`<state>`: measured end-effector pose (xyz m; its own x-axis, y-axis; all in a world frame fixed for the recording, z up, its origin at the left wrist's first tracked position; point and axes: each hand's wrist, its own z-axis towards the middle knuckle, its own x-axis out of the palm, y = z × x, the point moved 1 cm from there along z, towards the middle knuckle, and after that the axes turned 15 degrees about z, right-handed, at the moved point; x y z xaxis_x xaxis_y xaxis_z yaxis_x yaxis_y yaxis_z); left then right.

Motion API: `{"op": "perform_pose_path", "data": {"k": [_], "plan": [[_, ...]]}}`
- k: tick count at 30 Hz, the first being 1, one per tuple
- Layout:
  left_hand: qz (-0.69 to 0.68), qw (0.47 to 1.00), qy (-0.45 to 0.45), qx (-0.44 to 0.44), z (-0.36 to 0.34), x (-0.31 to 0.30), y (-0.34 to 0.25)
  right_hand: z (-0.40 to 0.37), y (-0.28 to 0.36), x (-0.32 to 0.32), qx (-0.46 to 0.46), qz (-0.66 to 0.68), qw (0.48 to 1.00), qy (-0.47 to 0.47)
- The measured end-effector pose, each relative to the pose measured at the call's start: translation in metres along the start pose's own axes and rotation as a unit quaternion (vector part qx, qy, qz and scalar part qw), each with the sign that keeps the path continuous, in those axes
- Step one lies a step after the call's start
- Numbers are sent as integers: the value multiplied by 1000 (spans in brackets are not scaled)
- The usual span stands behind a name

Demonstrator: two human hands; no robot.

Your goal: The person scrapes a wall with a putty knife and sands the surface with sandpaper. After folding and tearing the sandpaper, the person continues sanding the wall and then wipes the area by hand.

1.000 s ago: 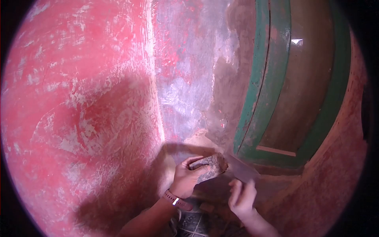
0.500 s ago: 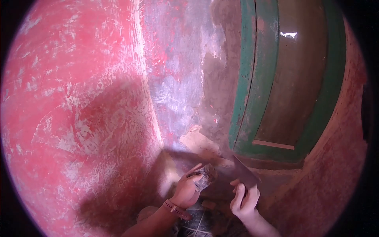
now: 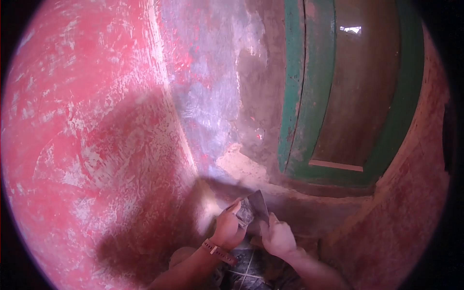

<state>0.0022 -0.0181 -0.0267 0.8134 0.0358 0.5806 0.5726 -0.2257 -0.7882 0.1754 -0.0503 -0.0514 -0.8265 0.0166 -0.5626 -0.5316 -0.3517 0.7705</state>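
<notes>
My left hand [image 3: 229,229], with a strapped watch [image 3: 216,251] on the wrist, is closed around a rough, mottled grey piece [image 3: 245,212]; I cannot tell its kind. In my right hand [image 3: 280,239] is a putty knife with a wide, dark flat blade [image 3: 259,205]. The blade stands tilted up, its left edge overlapping the grey piece in this view. Both hands are low in front of me, close to the corner where the red wall meets the grey one.
The red wall [image 3: 92,121], scuffed with pale patches, fills the left side. A grey patchy wall [image 3: 208,106] stands ahead, a bare pale patch [image 3: 240,164] near its foot. To the right is a green-framed window or door [image 3: 299,154]. Dark floor tiles [image 3: 246,268] show below.
My right hand has moved left, bringing the putty knife's blade from apart to against or over the grey piece. My left hand keeps its hold. The view has shifted slightly.
</notes>
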Motion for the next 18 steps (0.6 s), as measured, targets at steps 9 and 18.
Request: {"op": "perform_pose_path", "data": {"k": [9,18], "plan": [[-52,998,10,19,2,-15,5,-3,18,0,-40,-12,999,30],[-53,998,-11,35,6,-25,15,-6,24,3,-28,-29,999,22]]}}
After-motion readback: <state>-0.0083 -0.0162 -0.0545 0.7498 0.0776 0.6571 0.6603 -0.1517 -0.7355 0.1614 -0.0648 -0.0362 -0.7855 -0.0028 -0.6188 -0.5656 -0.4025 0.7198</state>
